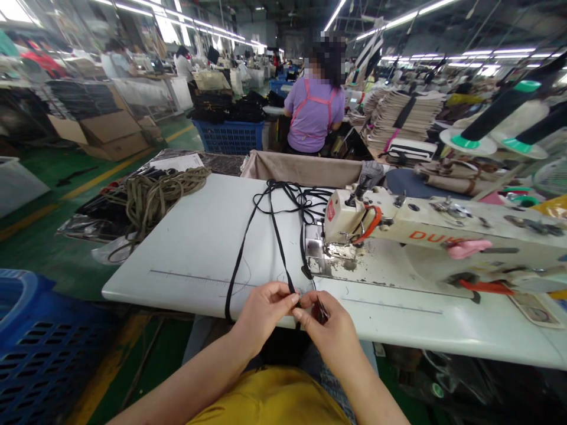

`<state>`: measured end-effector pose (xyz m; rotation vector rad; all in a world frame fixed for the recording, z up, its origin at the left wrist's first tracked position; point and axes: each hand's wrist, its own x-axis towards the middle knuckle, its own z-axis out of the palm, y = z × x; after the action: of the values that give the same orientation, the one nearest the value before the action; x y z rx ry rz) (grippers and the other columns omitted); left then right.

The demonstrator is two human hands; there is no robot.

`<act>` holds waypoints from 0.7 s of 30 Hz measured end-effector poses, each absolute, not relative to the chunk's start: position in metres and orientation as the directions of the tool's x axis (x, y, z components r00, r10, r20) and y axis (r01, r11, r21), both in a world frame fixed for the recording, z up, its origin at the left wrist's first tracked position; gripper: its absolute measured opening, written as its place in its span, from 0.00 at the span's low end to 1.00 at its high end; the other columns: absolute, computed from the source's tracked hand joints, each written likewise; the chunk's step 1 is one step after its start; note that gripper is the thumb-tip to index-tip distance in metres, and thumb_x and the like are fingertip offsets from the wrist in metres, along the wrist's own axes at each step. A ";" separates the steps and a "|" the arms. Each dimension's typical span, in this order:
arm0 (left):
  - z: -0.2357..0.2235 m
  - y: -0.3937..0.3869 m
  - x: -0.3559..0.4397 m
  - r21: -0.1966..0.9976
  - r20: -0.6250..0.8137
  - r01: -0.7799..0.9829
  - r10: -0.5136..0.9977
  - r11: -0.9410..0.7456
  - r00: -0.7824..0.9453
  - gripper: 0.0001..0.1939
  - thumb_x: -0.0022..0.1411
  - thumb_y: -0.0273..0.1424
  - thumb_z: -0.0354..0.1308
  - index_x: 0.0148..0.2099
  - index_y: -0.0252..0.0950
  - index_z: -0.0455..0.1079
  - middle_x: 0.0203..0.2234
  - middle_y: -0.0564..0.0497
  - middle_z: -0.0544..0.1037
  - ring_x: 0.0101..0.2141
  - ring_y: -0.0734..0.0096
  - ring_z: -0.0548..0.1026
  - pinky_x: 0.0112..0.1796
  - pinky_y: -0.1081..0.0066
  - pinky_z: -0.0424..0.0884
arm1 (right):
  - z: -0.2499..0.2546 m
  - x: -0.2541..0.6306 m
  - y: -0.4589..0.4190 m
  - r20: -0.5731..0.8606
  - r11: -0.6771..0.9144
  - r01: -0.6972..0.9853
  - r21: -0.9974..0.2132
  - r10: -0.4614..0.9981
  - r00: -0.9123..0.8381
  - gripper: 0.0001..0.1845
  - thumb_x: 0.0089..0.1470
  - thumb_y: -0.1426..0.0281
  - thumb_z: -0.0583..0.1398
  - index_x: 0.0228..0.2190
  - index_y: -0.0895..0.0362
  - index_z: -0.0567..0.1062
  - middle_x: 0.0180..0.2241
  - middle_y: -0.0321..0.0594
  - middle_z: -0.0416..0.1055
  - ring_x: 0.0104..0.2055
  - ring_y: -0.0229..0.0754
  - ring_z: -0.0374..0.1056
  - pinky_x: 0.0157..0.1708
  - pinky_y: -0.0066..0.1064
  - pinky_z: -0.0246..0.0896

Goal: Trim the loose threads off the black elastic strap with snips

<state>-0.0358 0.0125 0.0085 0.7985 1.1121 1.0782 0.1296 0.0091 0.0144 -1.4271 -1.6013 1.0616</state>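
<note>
Over the front edge of the table, my left hand [269, 307] pinches a narrow black strap [280, 251] between thumb and forefinger. My right hand [331, 323] is closed right beside it, its thumb and finger meeting at the same strap. A small dark metal tool, seemingly thread snips [321, 309], lies within the right hand's curled fingers, mostly hidden. From my hands the strap runs back across the white tabletop [186, 248] into a loose tangle next to the sewing machine [354, 221]. One loop hangs over the front edge.
The machine's needle area and metal plate [315, 248] stand right of the strap. A bundle of olive cords [163, 189] lies at the table's left end. Behind the table is a beige fabric-lined bin [305, 167]. A blue basket [31, 348] stands lower left; a co-worker [313, 112] sits ahead.
</note>
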 end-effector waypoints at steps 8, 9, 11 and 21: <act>0.006 0.010 -0.035 0.914 -0.301 -0.266 0.951 0.307 0.065 0.20 0.51 0.46 0.71 0.34 0.34 0.78 0.30 0.48 0.80 0.32 0.63 0.79 0.41 0.62 0.78 | 0.008 0.128 0.010 -0.209 -0.210 -0.085 -0.974 0.978 -0.020 0.21 0.50 0.52 0.69 0.32 0.56 0.75 0.20 0.34 0.67 0.22 0.37 0.58 0.22 0.28 0.50; 0.007 0.010 -0.035 0.906 -0.305 -0.288 0.950 0.310 0.064 0.20 0.51 0.46 0.72 0.33 0.34 0.77 0.29 0.48 0.80 0.33 0.63 0.79 0.42 0.62 0.78 | 0.008 0.127 0.008 -0.228 -0.231 -0.158 -0.960 0.973 -0.037 0.21 0.51 0.51 0.69 0.34 0.55 0.74 0.21 0.34 0.68 0.21 0.37 0.58 0.21 0.28 0.49; 0.007 0.011 -0.036 0.885 -0.310 -0.351 0.949 0.307 0.048 0.20 0.51 0.46 0.72 0.33 0.33 0.75 0.29 0.48 0.79 0.33 0.63 0.78 0.42 0.62 0.78 | 0.007 0.126 0.005 -0.249 -0.261 -0.268 -0.927 0.965 -0.077 0.21 0.52 0.51 0.68 0.35 0.54 0.71 0.21 0.33 0.67 0.21 0.38 0.60 0.20 0.27 0.47; 0.002 0.038 -0.066 0.942 -0.195 -0.311 0.961 0.128 -0.196 0.19 0.53 0.44 0.70 0.36 0.35 0.71 0.28 0.54 0.74 0.32 0.65 0.79 0.37 0.63 0.80 | -0.005 0.137 -0.009 -0.315 -0.322 -0.024 -0.946 0.935 -0.162 0.18 0.53 0.53 0.65 0.31 0.52 0.68 0.15 0.23 0.52 0.15 0.34 0.49 0.18 0.27 0.43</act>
<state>-0.0665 0.0381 0.0022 0.7513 1.2132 1.3718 0.1367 -0.0085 -0.0049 -1.3276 -1.1142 1.5912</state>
